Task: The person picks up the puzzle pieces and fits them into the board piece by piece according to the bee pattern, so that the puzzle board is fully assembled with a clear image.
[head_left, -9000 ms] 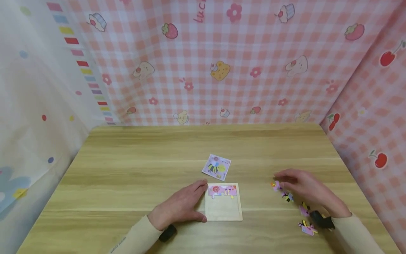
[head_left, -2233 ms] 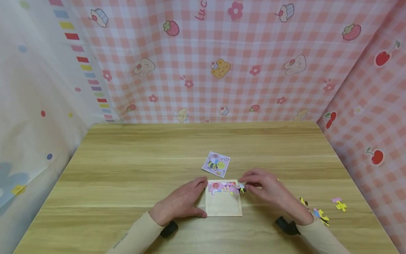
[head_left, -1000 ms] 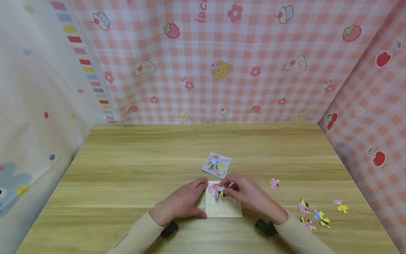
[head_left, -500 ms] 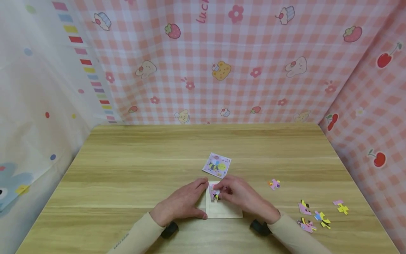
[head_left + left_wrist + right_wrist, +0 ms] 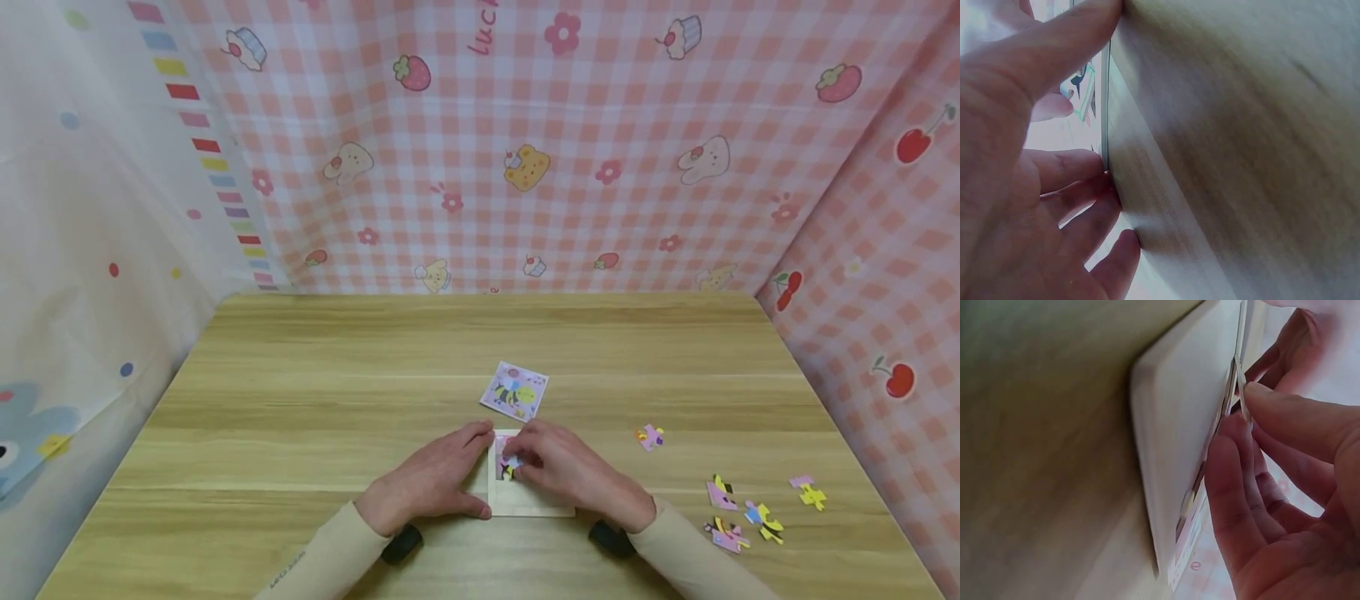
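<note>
A pale wooden puzzle tray (image 5: pixel 534 505) lies on the table with pink pieces along its top. My left hand (image 5: pixel 426 477) rests at its left side, thumb at the lower corner and fingers at the upper one. In the left wrist view, fingertips (image 5: pixel 1127 240) touch the table beside the tray edge. Over the tray's left part, my right hand (image 5: pixel 573 468) pinches a puzzle piece (image 5: pixel 508 471) with black and yellow print. The right wrist view shows this piece (image 5: pixel 1242 390) tilted at the tray surface between thumb and fingers. My right hand hides much of the upper tray.
Behind the tray lies a square bee picture card (image 5: pixel 514 390). Loose puzzle pieces lie to the right: a pink one (image 5: pixel 650 437), a yellow one (image 5: pixel 809 493) and several more (image 5: pixel 765 522) nearby. A pink checked curtain (image 5: pixel 480 125) stands behind the table.
My right hand went from the loose pieces at the right to the tray with a puzzle piece, then shifted left and slightly down over it. My left hand has stayed at the tray's left edge.
</note>
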`<state>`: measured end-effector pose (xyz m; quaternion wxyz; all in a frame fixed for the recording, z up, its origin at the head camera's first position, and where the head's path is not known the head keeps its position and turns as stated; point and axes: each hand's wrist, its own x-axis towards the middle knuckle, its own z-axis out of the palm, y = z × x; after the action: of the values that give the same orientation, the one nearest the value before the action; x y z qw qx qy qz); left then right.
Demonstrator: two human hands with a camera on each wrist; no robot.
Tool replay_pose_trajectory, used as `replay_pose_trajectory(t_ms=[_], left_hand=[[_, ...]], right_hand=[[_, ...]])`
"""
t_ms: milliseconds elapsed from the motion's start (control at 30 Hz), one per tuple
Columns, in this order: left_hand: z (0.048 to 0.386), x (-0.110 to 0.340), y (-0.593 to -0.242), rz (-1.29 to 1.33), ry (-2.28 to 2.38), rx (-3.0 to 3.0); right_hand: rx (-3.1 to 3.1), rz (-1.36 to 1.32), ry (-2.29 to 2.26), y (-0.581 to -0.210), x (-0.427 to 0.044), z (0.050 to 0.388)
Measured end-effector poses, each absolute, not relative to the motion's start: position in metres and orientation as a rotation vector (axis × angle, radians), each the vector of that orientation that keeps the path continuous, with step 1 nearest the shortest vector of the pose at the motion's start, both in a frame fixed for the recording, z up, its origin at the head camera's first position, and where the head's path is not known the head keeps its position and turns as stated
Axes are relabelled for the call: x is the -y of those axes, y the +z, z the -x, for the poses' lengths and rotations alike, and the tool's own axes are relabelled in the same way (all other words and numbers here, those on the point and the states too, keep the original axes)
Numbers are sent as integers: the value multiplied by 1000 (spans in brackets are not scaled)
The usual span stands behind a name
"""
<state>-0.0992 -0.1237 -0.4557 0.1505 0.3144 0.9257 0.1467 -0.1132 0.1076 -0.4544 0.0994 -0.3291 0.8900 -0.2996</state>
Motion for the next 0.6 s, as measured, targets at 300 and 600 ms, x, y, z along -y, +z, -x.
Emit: replay_pose_trajectory(t_ms=[300, 600], left_hand=[[99, 123, -455, -890, 421, -2655], [99, 123, -455, -891, 421, -2660]], right_hand=[[-2646, 1068, -812, -456, -109, 114], [-2647, 1062, -763, -452, -112, 113]])
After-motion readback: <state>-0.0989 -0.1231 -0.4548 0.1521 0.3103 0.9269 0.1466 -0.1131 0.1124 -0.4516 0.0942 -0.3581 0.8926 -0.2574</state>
